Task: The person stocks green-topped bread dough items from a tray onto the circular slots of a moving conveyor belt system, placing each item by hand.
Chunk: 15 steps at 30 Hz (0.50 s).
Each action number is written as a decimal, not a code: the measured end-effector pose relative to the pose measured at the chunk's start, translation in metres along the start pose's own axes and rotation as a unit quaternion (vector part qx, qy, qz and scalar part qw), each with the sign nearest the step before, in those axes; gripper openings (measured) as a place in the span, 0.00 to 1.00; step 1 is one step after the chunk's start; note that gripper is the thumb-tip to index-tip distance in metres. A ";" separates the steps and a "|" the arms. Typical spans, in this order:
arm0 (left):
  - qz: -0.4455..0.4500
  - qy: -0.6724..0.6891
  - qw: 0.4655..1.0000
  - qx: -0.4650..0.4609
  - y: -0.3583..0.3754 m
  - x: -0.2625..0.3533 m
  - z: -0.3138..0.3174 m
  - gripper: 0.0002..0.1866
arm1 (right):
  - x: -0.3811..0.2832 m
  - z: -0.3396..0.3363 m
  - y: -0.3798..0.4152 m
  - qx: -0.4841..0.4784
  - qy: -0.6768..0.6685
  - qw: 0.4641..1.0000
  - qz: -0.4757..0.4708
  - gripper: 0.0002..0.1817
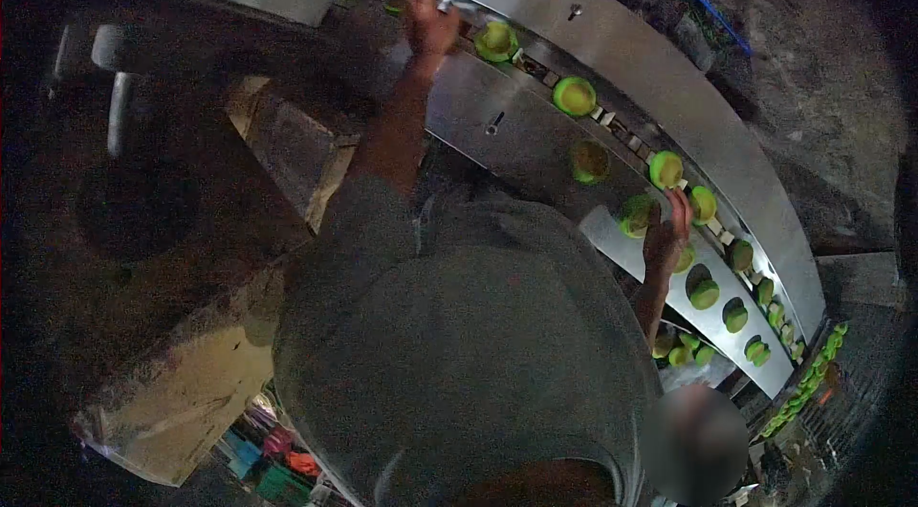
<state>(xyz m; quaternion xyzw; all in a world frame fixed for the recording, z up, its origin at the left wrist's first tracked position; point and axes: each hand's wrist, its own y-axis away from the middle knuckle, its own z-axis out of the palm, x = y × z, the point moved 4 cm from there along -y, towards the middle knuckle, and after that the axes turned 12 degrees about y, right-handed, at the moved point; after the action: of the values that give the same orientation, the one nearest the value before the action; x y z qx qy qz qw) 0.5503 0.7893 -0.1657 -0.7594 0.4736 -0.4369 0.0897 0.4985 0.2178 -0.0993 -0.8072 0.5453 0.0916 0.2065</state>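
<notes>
My left hand (432, 24) is over the chain conveyor (535, 67), its fingers spread and somewhat blurred. A green fruit half (394, 0) lies just left of its fingers. My right hand (667, 228) reaches to the conveyor's inner edge with its fingers stretched out. Their tips are close to two green halves, one (666, 168) above and one (703, 205) to the right. Beside its palm is another half (637, 216), and no grip on it shows. More hollowed halves (495, 41) (575, 96) sit along the conveyor.
Curved metal panels (669, 57) flank the conveyor. Several halves (705, 294) rest on a bright metal strip (626, 253); another (589, 163) lies on the inner panel. Someone's blurred head (696, 445) is at lower right. A tan chute (182, 392) stands at lower left.
</notes>
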 end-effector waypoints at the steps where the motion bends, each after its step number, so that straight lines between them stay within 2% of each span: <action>1: -0.002 0.000 1.000 0.000 -0.006 -0.036 0.010 0.31 | 0.001 -0.002 0.000 -0.009 -0.006 1.000 0.008 0.24; 3: 0.074 -0.208 0.975 0.011 -0.007 -0.122 0.036 0.31 | 0.008 0.000 0.000 -0.017 -0.016 1.000 0.005 0.24; 4: -0.007 -0.258 0.959 -0.117 -0.015 -0.142 0.038 0.32 | 0.010 0.000 0.006 -0.023 -0.025 0.999 0.007 0.23; 5: -0.082 -0.296 0.918 -0.249 -0.019 -0.154 0.047 0.33 | 0.015 0.006 0.010 -0.032 -0.011 0.999 0.018 0.23; 6: 0.002 -0.285 0.938 -0.200 -0.021 -0.122 0.031 0.34 | 0.023 0.007 0.013 -0.043 0.014 0.998 0.044 0.23; 8: 0.032 -0.148 0.967 -0.207 -0.013 -0.200 0.062 0.36 | 0.030 -0.005 0.016 -0.025 0.036 0.997 0.059 0.18; 10: -0.004 -0.158 0.975 -0.157 -0.014 -0.124 0.031 0.32 | 0.056 -0.013 0.011 0.006 0.072 0.994 0.083 0.19; 12: -0.019 -0.111 0.988 -0.110 -0.006 -0.040 0.005 0.29 | 0.087 -0.022 0.007 0.069 0.103 0.987 0.105 0.20; 13: 0.000 -0.067 0.992 -0.107 0.001 0.000 0.000 0.27 | 0.104 -0.018 0.004 0.072 0.114 0.984 0.119 0.20; 15: 0.061 0.019 0.990 -0.124 0.018 0.081 0.005 0.26 | 0.136 -0.005 0.001 0.000 0.220 0.962 0.164 0.25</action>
<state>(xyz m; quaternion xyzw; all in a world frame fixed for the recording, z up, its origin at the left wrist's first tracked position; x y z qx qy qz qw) 0.5564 0.7137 -0.1315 -0.7260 0.5711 -0.3829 0.0120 0.5506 0.1004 -0.1456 -0.7070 0.7021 -0.0556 0.0635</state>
